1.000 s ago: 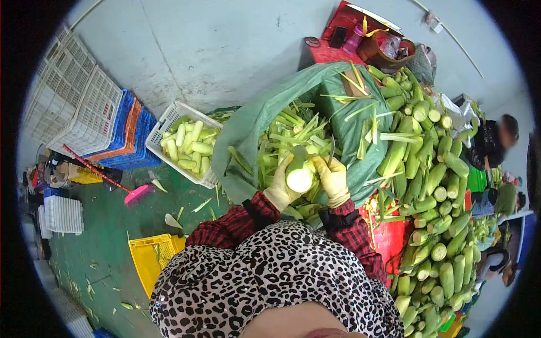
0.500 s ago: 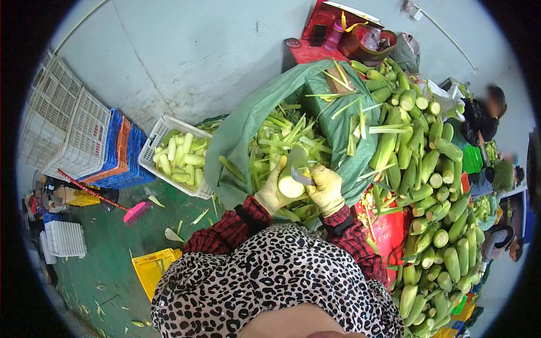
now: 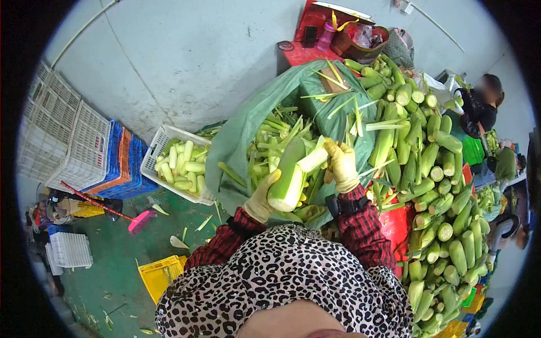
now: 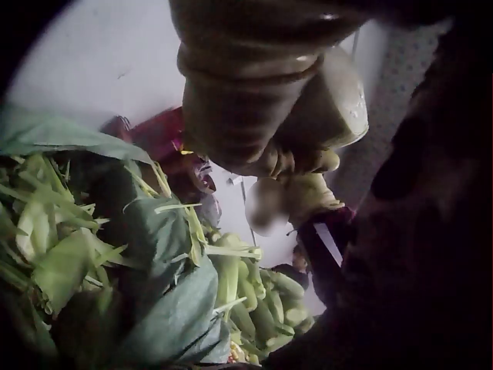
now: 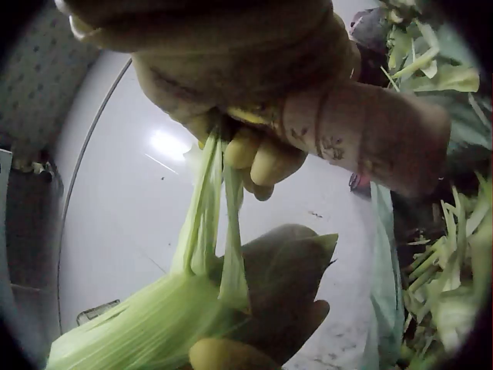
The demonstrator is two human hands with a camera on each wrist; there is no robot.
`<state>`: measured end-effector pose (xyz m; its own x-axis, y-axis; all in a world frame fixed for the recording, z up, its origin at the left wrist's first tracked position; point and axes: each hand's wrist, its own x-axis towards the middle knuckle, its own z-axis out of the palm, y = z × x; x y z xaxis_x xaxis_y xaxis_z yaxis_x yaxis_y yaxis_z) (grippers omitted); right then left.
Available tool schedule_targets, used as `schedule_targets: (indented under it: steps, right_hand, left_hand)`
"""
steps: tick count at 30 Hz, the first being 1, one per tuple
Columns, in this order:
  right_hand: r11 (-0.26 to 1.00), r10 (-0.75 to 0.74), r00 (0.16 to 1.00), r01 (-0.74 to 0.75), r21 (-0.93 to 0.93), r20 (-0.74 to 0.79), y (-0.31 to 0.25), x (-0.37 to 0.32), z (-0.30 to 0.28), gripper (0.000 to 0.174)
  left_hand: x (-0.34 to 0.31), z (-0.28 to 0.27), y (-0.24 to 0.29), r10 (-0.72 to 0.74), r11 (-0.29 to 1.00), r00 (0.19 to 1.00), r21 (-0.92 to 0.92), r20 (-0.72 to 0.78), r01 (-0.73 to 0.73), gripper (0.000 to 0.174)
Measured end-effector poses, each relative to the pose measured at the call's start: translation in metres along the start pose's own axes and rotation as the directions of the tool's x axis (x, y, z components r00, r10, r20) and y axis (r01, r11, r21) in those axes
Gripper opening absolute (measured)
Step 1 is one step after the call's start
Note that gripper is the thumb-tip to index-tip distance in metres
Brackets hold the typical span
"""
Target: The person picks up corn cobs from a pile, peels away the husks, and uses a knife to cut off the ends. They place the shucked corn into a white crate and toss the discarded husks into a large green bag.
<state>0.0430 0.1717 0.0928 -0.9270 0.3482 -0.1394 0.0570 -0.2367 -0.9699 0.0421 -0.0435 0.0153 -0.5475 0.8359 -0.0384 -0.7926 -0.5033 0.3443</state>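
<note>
My gloved left hand (image 3: pixel 261 198) grips a big ear of corn (image 3: pixel 290 172) in its green husk, the pale cut end toward me. In the left wrist view the cut end (image 4: pixel 339 100) sticks out past the glove. My gloved right hand (image 3: pixel 342 163) pinches a pale husk leaf (image 3: pixel 313 160) and draws it off the ear. In the right wrist view the leaf is stretched into strips (image 5: pixel 202 223) between fingers and ear. A brownish knife handle (image 5: pixel 377 135) lies in the same hand; its blade is hidden.
A green sack (image 3: pixel 228 143) of torn husks lies under my hands. On the right is a heap of unpeeled corn (image 3: pixel 428 191). A white basket (image 3: pixel 160 141) of peeled ears stands at left, near stacked crates (image 3: pixel 84 124). Another person (image 3: pixel 479 112) works beyond the heap.
Earlier both hands were together at the cut end, with the blade at it. Now the right hand has moved up and right, drawing a husk leaf away. The ear has tilted, showing its length.
</note>
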Motion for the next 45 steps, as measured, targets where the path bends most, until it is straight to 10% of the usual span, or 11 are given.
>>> schedule_targets:
  steps: [7, 8, 10, 13, 16, 20, 23, 37, 41, 45]
  right_hand:
    - [0.961, -0.221, 0.93, 0.258, 0.095, -0.295, -0.015, 0.059, -0.07, 0.043]
    - [0.995, -0.077, 0.91, 0.094, 0.022, -0.408, -0.048, 0.047, -0.086, 0.044]
    - [0.968, -0.228, 0.893, 0.164, -0.192, -0.387, -0.03, 0.082, -0.111, 0.044]
    - [0.993, 0.062, 0.998, -0.062, -0.097, -0.002, -0.013, 0.034, -0.039, 0.039]
    - [0.963, 0.256, 0.902, -0.21, -0.167, 0.348, 0.036, 0.0, 0.005, 0.038]
    - [0.943, 0.289, 0.917, -0.322, 0.081, 0.276, 0.041, -0.019, 0.021, 0.03]
    - [0.944, 0.33, 0.91, -0.313, -0.108, 0.25, 0.042, -0.021, 0.004, 0.029]
    - [0.919, 0.361, 0.931, -0.348, -0.187, 0.044, 0.031, -0.027, -0.01, 0.014]
    - [0.951, 0.306, 0.952, -0.306, 0.046, 0.01, 0.078, -0.014, -0.025, 0.01]
    - [0.927, 0.328, 0.942, -0.305, 0.22, -0.076, 0.083, -0.021, -0.024, 0.007]
  left_hand:
    - [-0.063, 0.016, 0.004, -0.034, 0.999, 0.997, -0.005, 0.062, 0.035, 0.065]
    - [-0.069, 0.012, 0.006, -0.039, 0.999, 0.995, -0.02, 0.094, 0.041, 0.066]
    - [-0.062, -0.009, 0.005, -0.006, 0.983, 0.988, -0.18, 0.154, 0.034, 0.073]
    - [-0.033, -0.009, 0.015, 0.052, 0.968, 0.992, -0.249, 0.111, -0.023, 0.083]
    - [-0.007, -0.01, 0.024, -0.013, 0.985, 0.98, -0.163, 0.199, 0.046, 0.086]
    - [0.001, 0.003, 0.036, -0.043, 0.872, 0.989, 0.479, -0.14, 0.105, 0.067]
    - [0.016, 0.009, 0.026, 0.132, 0.469, 0.988, 0.883, -0.084, 0.012, 0.055]
    - [0.022, 0.007, 0.022, 0.041, 0.512, 0.999, 0.859, -0.021, -0.003, 0.069]
    - [0.024, -0.012, 0.017, -0.077, 0.661, 0.997, 0.748, -0.025, 0.07, 0.068]
    - [0.031, -0.032, 0.016, 0.069, 0.518, 0.997, 0.855, -0.03, -0.01, 0.07]
